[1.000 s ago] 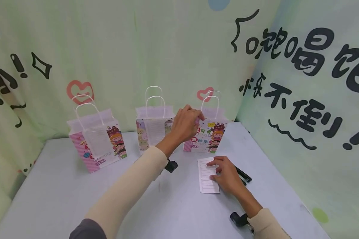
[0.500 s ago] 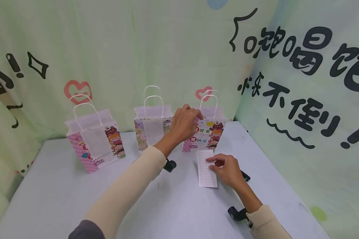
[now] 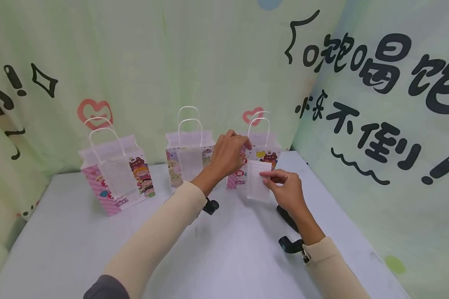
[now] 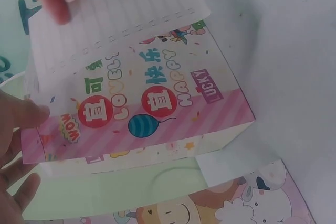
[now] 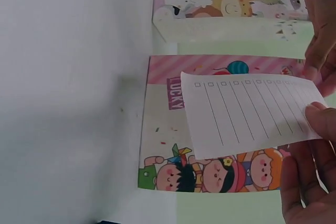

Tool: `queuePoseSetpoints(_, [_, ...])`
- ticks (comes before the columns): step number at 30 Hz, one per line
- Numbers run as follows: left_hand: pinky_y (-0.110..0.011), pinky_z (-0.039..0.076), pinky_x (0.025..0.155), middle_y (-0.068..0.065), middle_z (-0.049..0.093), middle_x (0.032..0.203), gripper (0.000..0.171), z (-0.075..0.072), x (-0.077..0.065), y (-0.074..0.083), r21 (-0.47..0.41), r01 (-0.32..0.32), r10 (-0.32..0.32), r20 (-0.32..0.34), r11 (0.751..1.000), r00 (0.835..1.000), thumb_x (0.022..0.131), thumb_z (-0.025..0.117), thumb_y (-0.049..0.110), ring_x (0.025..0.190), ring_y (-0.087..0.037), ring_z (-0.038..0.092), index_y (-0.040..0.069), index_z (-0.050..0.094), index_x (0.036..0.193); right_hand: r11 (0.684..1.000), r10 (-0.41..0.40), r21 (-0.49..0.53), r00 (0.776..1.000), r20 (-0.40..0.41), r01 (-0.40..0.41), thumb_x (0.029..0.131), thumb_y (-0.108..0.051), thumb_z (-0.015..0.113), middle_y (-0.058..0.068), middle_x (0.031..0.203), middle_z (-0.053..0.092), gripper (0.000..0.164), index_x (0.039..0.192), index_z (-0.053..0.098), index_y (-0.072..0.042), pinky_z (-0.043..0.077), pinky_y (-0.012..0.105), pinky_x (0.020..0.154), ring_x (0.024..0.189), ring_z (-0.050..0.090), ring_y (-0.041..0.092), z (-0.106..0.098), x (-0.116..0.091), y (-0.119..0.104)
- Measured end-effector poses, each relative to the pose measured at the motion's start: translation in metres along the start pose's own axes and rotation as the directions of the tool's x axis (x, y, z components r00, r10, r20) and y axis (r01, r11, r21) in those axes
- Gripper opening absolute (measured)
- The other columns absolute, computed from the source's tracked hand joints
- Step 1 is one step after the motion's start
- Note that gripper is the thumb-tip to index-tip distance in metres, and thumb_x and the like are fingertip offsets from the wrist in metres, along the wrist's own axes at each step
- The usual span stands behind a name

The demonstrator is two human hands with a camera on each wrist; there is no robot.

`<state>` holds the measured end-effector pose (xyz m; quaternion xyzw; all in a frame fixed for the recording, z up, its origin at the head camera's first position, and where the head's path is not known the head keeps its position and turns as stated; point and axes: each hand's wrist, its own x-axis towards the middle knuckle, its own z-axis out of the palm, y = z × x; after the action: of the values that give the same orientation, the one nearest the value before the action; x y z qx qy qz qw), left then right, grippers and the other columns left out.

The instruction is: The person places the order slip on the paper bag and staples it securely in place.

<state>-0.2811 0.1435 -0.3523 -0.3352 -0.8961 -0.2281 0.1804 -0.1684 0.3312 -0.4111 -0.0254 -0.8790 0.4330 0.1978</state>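
Note:
My right hand pinches a lined paper slip by its edge, thumb on one face. The slip hangs in front of the right-hand gift bag, covering part of its printed front; whether they touch I cannot tell. With thumb and fingers, my left hand holds that bag by its upper left edge, as the left wrist view shows best. The bag is pink and white with cartoon children and stands upright, its white rope handles raised.
A middle gift bag and a left gift bag stand along the back of the white table, each with a similar slip on its front. A black object lies beyond my right wrist. Printed curtains hang behind.
My right hand has lifted the slip off the table and carried it up to the front of the right-hand bag. The left hand keeps its place at the bag's edge.

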Motion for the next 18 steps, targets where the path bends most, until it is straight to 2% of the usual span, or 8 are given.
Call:
queuePoseSetpoints(5, [-0.031, 0.049, 0.096, 0.004, 0.079, 0.124, 0.018, 0.000, 0.000, 0.000, 0.001, -0.001, 0.001, 0.001, 1.000, 1.000, 0.095, 0.079, 0.024, 0.110, -0.019, 0.058, 0.023, 0.079, 0.114, 0.998, 0.026, 0.064, 1.000, -0.010, -0.026, 0.097, -0.009, 0.077, 0.016, 0.120, 0.076, 0.021, 0.118, 0.081, -0.006, 0.054, 0.011, 0.081, 0.099, 0.069, 0.022, 0.000, 0.015, -0.008])
queuePoseSetpoints(11, [-0.032, 0.048, 0.095, 0.003, 0.079, 0.123, 0.017, 0.000, 0.002, 0.000, -0.012, 0.009, -0.009, -0.002, 1.000, 1.000, 0.094, 0.080, 0.023, 0.113, -0.019, 0.058, 0.023, 0.078, 0.111, 0.989, 0.050, 0.143, 0.999, -0.019, -0.046, 0.098, -0.010, 0.076, 0.018, 0.121, 0.073, 0.023, 0.120, 0.080, -0.005, 0.060, 0.016, 0.078, 0.100, 0.070, 0.031, 0.003, 0.028, -0.013])
queuePoseSetpoints(18, [-0.034, 0.049, 0.095, 0.002, 0.078, 0.118, 0.017, 0.002, 0.002, 0.001, -0.019, 0.008, -0.009, -0.012, 1.000, 1.000, 0.095, 0.079, 0.022, 0.115, -0.021, 0.059, 0.021, 0.074, 0.112, 0.972, 0.103, 0.214, 0.994, -0.029, -0.095, 0.097, -0.010, 0.077, 0.017, 0.124, 0.072, 0.023, 0.120, 0.080, -0.005, 0.061, 0.019, 0.080, 0.098, 0.070, 0.025, 0.006, 0.034, -0.014])
